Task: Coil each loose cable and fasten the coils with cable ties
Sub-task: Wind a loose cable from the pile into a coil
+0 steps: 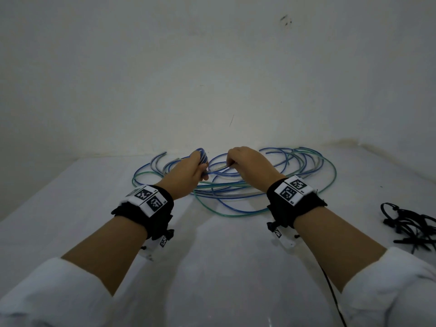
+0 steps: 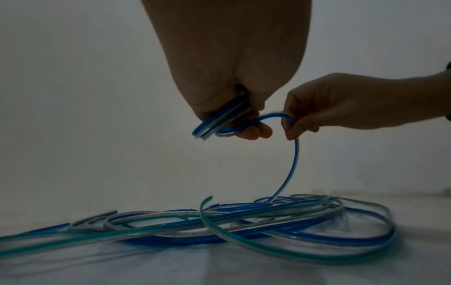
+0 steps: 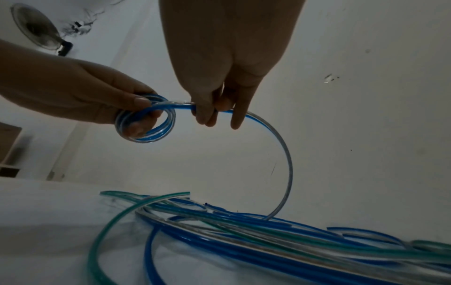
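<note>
My left hand (image 1: 198, 167) (image 2: 234, 123) (image 3: 136, 113) grips a small coil (image 1: 202, 155) (image 2: 219, 123) (image 3: 146, 123) of blue-and-clear cable, thumb pressed on top. My right hand (image 1: 232, 161) (image 2: 292, 129) (image 3: 214, 113) pinches the same cable just right of the coil. From that pinch the cable (image 2: 291, 167) (image 3: 285, 154) arcs down into a tangle of loose blue and green cables (image 1: 247, 185) (image 2: 244, 221) (image 3: 244, 227) on the white table (image 1: 212, 256). A heap of black cable ties (image 1: 410, 225) lies at the right edge.
A white wall (image 1: 212, 79) rises right behind the table. In the right wrist view a fan (image 3: 36, 34) hangs on the far wall and a wooden piece of furniture (image 3: 8, 146) stands at the left. A black wire (image 1: 332, 293) runs under my right forearm.
</note>
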`<state>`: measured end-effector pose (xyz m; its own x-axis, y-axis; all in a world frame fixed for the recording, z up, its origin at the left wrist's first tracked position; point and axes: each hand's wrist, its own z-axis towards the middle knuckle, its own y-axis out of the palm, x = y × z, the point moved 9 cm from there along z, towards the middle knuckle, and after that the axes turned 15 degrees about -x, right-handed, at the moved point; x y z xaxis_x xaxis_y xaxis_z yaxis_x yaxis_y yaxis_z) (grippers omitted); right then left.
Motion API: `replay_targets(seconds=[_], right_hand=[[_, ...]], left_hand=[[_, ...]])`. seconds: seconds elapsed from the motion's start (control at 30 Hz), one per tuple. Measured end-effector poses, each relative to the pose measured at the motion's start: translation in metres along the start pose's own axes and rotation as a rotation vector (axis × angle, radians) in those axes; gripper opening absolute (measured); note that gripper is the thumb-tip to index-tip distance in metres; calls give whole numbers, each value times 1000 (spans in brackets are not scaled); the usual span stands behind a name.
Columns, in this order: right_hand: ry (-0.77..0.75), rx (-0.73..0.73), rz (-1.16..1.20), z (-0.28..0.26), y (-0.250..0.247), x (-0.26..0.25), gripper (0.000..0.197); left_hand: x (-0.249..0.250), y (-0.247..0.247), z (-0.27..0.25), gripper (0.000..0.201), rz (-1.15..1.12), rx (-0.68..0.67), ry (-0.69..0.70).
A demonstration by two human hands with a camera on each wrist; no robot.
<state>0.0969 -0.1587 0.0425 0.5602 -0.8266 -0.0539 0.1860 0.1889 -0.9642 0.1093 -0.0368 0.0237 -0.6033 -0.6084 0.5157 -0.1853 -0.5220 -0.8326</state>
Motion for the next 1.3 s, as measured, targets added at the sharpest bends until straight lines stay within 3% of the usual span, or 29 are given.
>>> replay_targets(seconds=[0.17,0.3,0.37,0.53,0.7,0.83,0.9,1.03,1.17,1.3], right_hand=[[-2,-116,49,7,6,-3,10],[-21,-112,82,7,2,-6,14],[-14,-100,93,7,0,-4,17],[53,-71,230,2,-1,6,15],[38,-124,315,3,2,5,14],[56,-211,323,3,8,8,17],[46,-226,292,3,11,5,16],[-11,-114,326,2,2,1,21],[6,-1,311,2,-5,8,13],[-31,50,296,3,-10,10,8]], left_hand=[[15,-4,3,10,81,27,65],[7,2,7,15,235,-69,5],[0,-1,7,15,260,-51,-24],[-12,-12,3,21,145,20,-87],[-8,-8,-1,29,-144,-5,-15],[-13,-1,-3,24,-125,-110,-4],[-13,-4,-3,25,-22,-86,-19],[-21,-8,0,28,-73,-31,-73],[-11,4,-1,27,-369,-127,4],[-4,17,-3,25,-326,-266,21]])
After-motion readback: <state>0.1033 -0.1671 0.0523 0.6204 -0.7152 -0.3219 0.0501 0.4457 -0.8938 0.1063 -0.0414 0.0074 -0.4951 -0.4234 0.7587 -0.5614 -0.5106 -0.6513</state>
